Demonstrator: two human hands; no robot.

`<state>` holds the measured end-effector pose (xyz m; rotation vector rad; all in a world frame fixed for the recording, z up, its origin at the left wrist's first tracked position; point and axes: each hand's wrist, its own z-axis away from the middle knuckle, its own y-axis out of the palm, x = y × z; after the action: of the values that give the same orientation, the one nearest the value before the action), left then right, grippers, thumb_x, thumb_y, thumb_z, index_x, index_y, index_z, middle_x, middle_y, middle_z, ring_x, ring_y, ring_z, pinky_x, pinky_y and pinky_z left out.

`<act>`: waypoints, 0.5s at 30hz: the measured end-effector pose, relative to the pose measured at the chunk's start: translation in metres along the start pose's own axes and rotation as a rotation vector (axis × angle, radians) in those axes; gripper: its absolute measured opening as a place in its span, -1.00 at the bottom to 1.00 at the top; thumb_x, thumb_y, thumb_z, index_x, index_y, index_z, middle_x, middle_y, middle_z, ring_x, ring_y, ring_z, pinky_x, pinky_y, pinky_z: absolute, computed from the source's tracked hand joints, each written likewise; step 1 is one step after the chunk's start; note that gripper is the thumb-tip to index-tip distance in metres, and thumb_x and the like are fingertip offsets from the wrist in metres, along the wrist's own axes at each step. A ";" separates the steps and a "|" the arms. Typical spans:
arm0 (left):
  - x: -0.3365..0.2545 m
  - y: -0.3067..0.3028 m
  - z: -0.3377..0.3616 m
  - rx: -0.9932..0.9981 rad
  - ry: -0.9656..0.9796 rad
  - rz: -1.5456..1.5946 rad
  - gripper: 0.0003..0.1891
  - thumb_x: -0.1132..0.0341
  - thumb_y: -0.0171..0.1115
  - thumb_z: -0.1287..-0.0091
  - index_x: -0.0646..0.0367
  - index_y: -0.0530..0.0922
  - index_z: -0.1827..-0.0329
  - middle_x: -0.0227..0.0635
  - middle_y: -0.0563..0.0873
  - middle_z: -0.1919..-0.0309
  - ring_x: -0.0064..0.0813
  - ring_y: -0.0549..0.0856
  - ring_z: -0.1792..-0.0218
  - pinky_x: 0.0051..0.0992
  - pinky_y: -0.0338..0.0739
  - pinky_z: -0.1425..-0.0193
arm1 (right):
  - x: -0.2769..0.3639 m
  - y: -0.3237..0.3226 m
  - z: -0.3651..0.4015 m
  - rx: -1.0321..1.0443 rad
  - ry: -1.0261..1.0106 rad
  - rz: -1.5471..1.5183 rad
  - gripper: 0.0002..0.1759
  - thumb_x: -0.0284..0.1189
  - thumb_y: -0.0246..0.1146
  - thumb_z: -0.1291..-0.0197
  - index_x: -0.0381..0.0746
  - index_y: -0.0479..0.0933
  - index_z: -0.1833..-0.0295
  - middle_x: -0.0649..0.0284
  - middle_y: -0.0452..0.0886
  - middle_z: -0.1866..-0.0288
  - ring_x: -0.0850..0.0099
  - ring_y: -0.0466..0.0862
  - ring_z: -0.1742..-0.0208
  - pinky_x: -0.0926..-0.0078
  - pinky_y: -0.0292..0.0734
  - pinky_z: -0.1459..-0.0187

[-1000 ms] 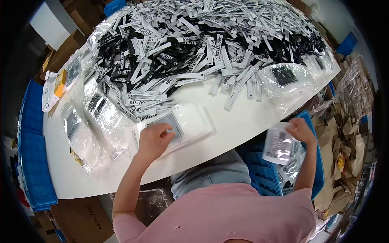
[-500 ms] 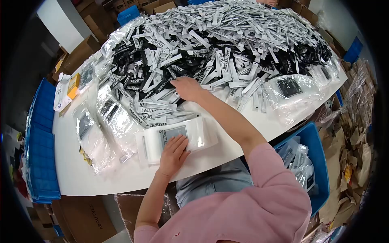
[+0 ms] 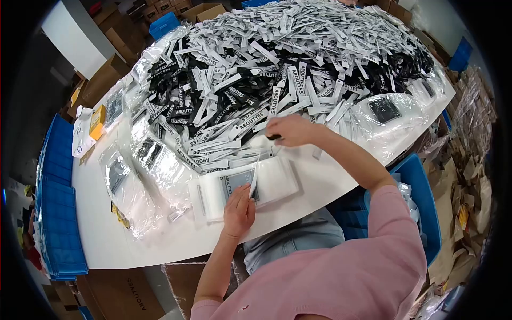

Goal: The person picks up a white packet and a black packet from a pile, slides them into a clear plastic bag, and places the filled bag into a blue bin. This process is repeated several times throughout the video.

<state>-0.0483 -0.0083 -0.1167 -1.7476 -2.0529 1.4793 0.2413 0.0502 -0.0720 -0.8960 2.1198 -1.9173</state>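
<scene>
Left hand (image 3: 238, 212) was flat, fingers spread, pressing down on the stack of clear bags (image 3: 279, 184) at the near edge of the table (image 3: 333, 176). One white strip (image 3: 254, 180) stood up off the top bag, its near end at the left fingertips. Right hand (image 3: 289, 129) sat at the near edge of the label pile (image 3: 277, 64) with its fingers pinched shut on something small and dark. Couldn't tell whether it also held the strip's far end.

Judgement: step looked like getting one strip into the top bag. To do it well:
- keep the left palm on the stack so the bags don't slide
- lift only the top bag's mouth with the fingertips
- take a single strip, not a clump
- feed it in straight and flat

Filled packs (image 3: 128, 181) lay on the left, blue bin (image 3: 421, 192) to the right below the table edge.
</scene>
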 end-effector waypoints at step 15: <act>-0.004 -0.008 -0.013 -0.086 -0.609 0.555 -0.81 0.47 0.05 -0.23 0.30 0.53 0.12 -0.46 0.53 0.59 -0.70 0.38 0.60 -0.61 0.29 0.53 | 0.028 0.013 0.048 -0.577 0.553 -0.480 -0.82 -0.43 0.15 -0.08 -0.28 0.35 0.26 0.19 0.46 0.54 0.25 0.49 0.47 0.25 0.35 0.41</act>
<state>-0.0449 -0.0029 -0.1028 -2.2381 -1.9520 2.3609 0.2375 -0.0052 -0.0849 -1.1565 3.1336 -1.9434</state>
